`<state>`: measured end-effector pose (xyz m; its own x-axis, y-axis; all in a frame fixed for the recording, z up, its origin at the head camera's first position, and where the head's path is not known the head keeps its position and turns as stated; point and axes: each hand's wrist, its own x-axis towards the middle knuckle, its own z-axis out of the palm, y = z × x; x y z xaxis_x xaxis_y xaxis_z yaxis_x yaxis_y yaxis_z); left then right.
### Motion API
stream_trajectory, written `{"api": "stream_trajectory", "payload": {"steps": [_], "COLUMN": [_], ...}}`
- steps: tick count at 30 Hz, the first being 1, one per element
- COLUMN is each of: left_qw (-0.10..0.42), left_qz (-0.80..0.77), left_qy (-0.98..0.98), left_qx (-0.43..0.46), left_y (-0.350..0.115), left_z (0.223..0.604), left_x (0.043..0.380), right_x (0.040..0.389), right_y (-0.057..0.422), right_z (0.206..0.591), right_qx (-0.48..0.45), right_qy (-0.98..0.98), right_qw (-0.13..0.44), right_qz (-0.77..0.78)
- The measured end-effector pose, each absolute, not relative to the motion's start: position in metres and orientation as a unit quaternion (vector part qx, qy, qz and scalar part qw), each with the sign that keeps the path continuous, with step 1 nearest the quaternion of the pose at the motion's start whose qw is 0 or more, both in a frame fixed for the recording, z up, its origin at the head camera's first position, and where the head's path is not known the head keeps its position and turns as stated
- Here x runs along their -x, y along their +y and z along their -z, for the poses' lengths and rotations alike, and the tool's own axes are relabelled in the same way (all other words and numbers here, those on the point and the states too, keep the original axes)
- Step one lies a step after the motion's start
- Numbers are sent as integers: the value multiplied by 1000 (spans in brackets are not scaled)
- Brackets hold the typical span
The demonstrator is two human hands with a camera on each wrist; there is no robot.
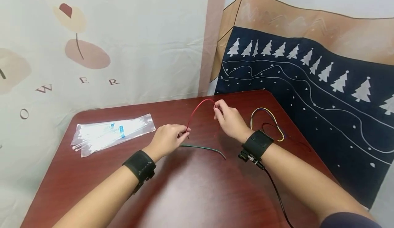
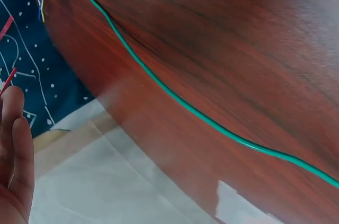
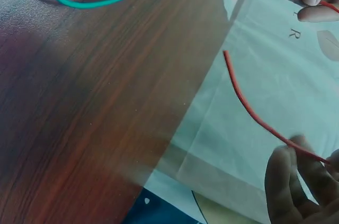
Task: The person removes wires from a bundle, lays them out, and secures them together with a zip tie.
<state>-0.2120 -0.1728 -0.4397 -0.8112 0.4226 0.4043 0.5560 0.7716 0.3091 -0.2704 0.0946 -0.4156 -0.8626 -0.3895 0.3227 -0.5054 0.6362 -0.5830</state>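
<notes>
A red wire (image 1: 197,109) arches up between my two hands above the table. Near one end, my left hand (image 1: 167,137) pinches it between thumb and fingers, a short tip poking out below. My right hand (image 1: 229,118) pinches the wire toward its other end; in the right wrist view a longer free length of the red wire (image 3: 245,101) hangs past those fingers. Below the hands a green wire (image 1: 204,148) lies on the table, its left part hidden behind my left hand. The left wrist view shows the green wire (image 2: 175,96) running in a loose curve.
A clear plastic bag of white cable ties (image 1: 114,132) lies at the left of the brown table (image 1: 181,193). On the right, beyond my right wrist, sit bent yellow and dark wires (image 1: 271,113). A black cable (image 1: 277,190) trails from the right wristband. Printed cloths hang behind the table.
</notes>
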Motion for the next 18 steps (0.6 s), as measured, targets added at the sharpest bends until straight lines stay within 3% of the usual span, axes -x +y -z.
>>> {"api": "stream_trajectory", "payload": {"steps": [3,14,18], "left_qw": [143,103,90], "left_qz": [222,222,217], "left_qy": [-932,-946,-951], "left_qx": [247,212,202], "left_y": [-181,-218,-234], "left_z": [441,446,449], "left_x": [213,210,210], "right_x": [271,274,272], "right_y": [94,101,102], "right_z": [420,428,430], "right_qx": [-268,-309,-314], "right_qy": [-901,-889,-891], "right_qw": [69,-83,-110], "right_qz": [-335,-326,-310]}}
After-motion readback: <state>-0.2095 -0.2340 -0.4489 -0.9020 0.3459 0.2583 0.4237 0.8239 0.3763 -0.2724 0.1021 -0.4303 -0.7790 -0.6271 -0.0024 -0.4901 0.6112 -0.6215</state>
